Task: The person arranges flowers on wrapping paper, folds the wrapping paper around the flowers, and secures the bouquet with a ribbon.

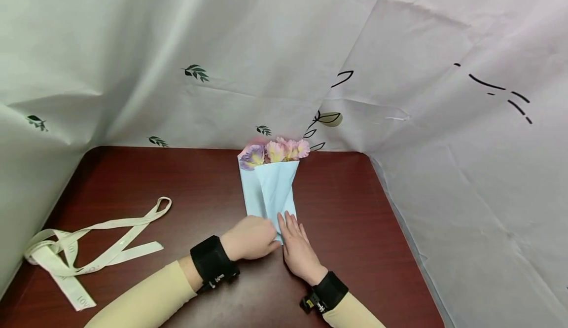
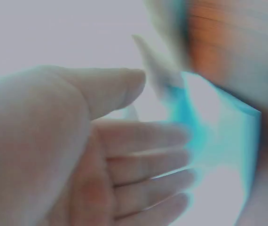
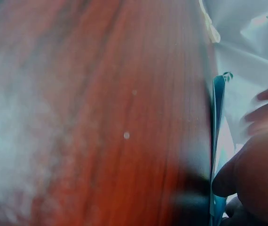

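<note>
A flat bouquet wrapped in light blue paper [image 1: 279,185] lies toward the back of the table, with pink and purple flowers [image 1: 275,153] showing at its top. My left hand [image 1: 250,236] is at the lower left edge of the wrap. In the left wrist view, blurred, the left fingers [image 2: 148,165] extend over the pale blue paper [image 2: 218,141] and the thumb stands apart from them. My right hand [image 1: 301,254] rests with straight fingers on the wrap's lower right side. The right wrist view shows the paper's thin edge [image 3: 216,122] beside the right thumb.
A long cream ribbon [image 1: 120,244] with printed letters lies in loose loops at the table's left. The dark red wooden table [image 1: 355,209] has rounded back corners. Pale cloth [image 1: 248,61] with leaf prints hangs behind it and along the sides.
</note>
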### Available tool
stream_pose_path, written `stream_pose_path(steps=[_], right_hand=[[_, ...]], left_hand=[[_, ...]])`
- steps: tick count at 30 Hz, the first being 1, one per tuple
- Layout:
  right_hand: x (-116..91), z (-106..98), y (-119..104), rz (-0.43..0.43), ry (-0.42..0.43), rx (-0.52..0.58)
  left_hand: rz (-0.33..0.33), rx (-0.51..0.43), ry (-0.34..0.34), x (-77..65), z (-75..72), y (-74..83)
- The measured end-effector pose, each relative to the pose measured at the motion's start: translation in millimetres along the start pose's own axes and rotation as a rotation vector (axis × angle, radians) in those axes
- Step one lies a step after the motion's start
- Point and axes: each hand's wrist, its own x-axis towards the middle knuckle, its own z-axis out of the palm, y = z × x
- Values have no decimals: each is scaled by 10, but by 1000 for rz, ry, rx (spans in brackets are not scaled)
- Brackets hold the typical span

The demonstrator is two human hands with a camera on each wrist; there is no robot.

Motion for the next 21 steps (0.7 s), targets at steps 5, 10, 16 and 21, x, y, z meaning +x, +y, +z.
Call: stream_pose_path(steps=[5, 10, 16, 21], right_hand=[[-51, -8, 19, -189, 128, -173], [-75, -29, 15, -121, 32, -202], [-38, -45, -28, 44, -99, -118], [-32, -53, -44, 69, -116, -117]], left_hand=[[123, 46, 137, 271, -12, 200], [-12, 134, -3, 417, 303, 106], [-274, 195, -168, 346, 540, -131], [-331, 180, -219, 254, 556, -238]])
